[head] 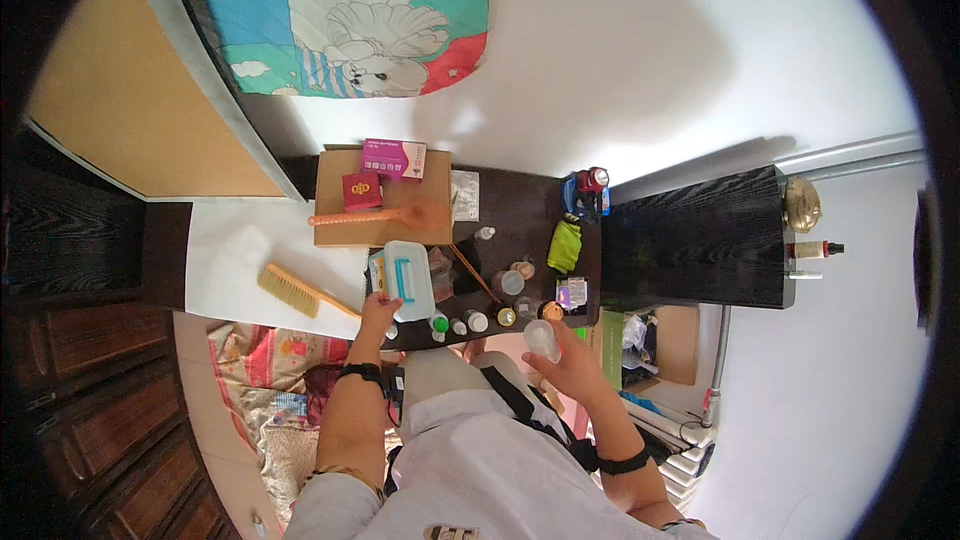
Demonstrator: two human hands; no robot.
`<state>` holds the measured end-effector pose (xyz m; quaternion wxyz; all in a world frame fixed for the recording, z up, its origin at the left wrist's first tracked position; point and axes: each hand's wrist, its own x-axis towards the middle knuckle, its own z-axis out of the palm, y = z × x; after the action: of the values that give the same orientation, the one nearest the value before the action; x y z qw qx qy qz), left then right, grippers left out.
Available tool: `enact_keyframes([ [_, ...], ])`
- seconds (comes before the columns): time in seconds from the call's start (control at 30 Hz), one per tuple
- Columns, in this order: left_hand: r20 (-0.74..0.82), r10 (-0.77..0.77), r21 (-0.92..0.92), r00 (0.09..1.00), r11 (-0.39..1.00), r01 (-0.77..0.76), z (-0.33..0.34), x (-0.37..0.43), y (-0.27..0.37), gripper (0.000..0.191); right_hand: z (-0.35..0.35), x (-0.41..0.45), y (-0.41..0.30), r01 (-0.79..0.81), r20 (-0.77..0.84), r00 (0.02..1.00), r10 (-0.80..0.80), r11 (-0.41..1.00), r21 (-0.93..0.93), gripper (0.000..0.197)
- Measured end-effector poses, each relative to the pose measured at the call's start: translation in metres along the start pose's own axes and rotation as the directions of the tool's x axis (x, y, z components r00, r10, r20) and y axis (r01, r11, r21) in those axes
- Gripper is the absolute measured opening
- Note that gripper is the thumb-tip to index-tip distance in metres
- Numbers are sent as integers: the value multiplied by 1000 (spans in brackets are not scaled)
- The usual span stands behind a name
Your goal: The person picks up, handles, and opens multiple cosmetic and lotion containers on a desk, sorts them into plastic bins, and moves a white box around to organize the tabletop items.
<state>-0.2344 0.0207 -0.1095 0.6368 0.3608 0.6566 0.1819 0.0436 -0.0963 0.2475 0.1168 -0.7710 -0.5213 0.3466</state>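
My left hand (379, 313) grips the near left corner of a pale plastic storage box (421, 277) with a turquoise handle on its lid. In my right hand (574, 364) is a small translucent plastic cup (541, 337), held just past the desk's front edge. Close to that hand, an orange-topped jar (551, 310) and a clear jar (526, 307) stand on the dark desk. Between my hands are a white-capped bottle (476, 321), a green-capped bottle (439, 325) and a small yellow-lidded jar (506, 316).
A cardboard box (337, 191) at the back bears a purple carton (394, 159), a red box (361, 190) and an orange long-handled brush (352, 217). A wooden bristle brush (291, 289) lies on white paper (225, 255). A black cabinet (697, 240) borders the right side; a lime cloth (564, 246) lies nearby.
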Motion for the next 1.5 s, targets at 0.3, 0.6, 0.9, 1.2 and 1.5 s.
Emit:
enact_keyframes([
  [0.3,-103,98,-65,990,992,-105,-27,-16,17,29,-15,5,23,55,-32,998,-52,989,134,55],
  [0.6,-43,462,360,886,834,-417,-34,-121,153,36,-24,24,33,-5,-128,990,65,907,422,56],
  [0.9,133,654,322,744,682,-657,-26,-218,262,26,-39,52,23,121,-61,992,-113,667,735,58],
  [1.2,373,510,-736,775,672,-87,19,-247,263,52,-36,61,48,-187,175,966,-192,-47,981,56],
  [1.5,665,488,-697,565,677,235,56,-250,263,64,-30,44,51,-270,204,927,-314,-183,945,81],
])
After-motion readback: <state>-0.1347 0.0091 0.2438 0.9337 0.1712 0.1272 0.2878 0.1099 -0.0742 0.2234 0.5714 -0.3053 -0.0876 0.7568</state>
